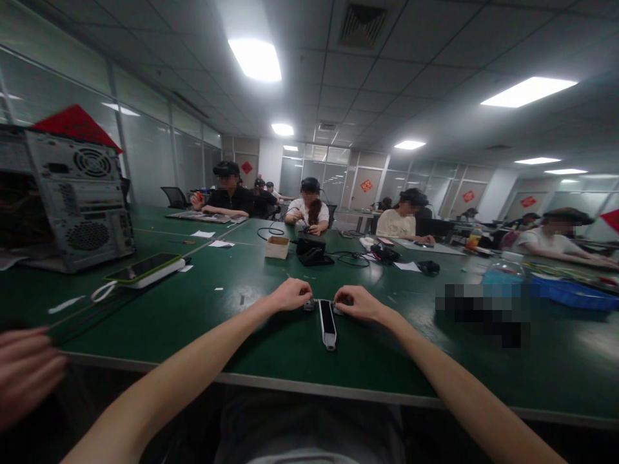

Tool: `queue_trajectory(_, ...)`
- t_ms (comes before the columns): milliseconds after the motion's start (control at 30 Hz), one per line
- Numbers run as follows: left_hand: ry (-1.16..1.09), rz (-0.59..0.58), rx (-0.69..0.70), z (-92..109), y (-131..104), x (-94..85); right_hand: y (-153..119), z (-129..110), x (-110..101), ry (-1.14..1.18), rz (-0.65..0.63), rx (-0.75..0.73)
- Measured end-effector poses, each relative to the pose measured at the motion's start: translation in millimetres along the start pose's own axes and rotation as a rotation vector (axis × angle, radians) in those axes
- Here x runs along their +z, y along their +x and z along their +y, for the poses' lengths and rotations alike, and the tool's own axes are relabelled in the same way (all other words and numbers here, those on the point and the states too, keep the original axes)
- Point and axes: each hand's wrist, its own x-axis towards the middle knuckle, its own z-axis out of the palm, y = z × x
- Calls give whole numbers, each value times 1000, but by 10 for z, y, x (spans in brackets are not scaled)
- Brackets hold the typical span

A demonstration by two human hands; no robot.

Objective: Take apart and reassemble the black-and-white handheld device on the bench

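Observation:
A long, narrow device (327,325), white with a black top, lies on the green table, its tapered end pointing toward me. At the left of its far end, the closed fingertips of my left hand (290,295) pinch a small grey piece (308,306). On the opposite side, my right hand (356,303) curls its fingers onto a similar small grey piece (338,310). Whether these pieces are joined to the device I cannot tell. Both forearms rest near the table's front edge.
Beyond my hands stand a small cardboard box (277,247) and a black device (312,248) with cables. A phone (149,269) and an open computer case (80,200) are at left. Another person's blurred hand (29,370) is at the left edge. A blue tray (575,295) lies right.

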Motion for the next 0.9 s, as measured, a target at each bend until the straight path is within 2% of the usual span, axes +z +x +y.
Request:
queue_trajectory(133,24,-57,3,-24,4,16,-2,5,-1,3,-3,12)
queue_trajectory(300,11,17,17,-9,9,12,4,23,13,-8,14,-18)
queue_trajectory(567,40,-23,26,-9,5,22,2,8,1,-14,7,-13)
queue_trajectory(767,48,36,46,-11,11,13,4,-13,-9,-3,-9,-5)
queue_trajectory(900,55,-25,49,-47,16,45,5,1,-1,-4,-8,2)
